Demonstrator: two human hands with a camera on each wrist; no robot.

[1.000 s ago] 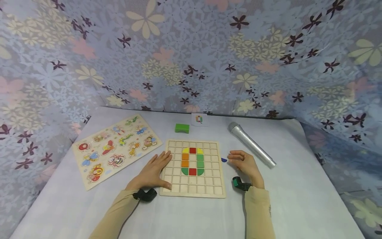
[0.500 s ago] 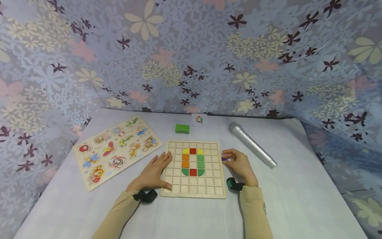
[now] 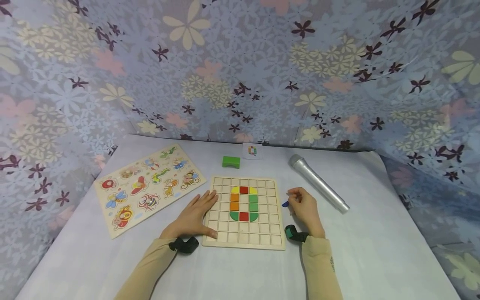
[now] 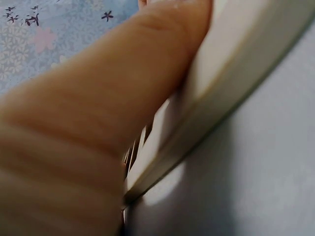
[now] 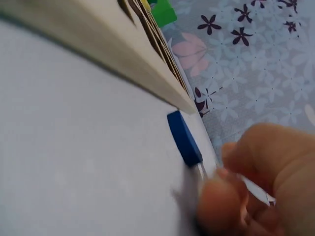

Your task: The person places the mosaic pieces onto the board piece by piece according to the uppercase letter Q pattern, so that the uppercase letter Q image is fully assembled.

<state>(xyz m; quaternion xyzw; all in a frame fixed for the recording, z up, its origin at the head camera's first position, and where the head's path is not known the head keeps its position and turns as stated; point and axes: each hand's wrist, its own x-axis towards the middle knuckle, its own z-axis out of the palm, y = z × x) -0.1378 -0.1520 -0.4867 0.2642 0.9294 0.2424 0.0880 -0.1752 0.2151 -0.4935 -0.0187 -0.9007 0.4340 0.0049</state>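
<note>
A pegless wooden grid board lies mid-table, with red, orange, yellow and green pieces set in a ring. My left hand rests with spread fingers on its left edge; the left wrist view shows the thumb over the rim. To the right of the board, my right hand has bent fingers close to the table. A small dark blue rounded piece lies right at the fingertips, between hand and board. I cannot tell whether the fingers pinch it.
An insect puzzle board lies at the left. Behind the grid board are a green arch block and a small pattern card. A silver microphone lies beyond the right hand. Floral cloth hangs at the back.
My right hand first moved left to the blue piece beside the board, then shifted slightly back right. The blue piece has turned and moved a little rightward. My left hand has stayed put.
</note>
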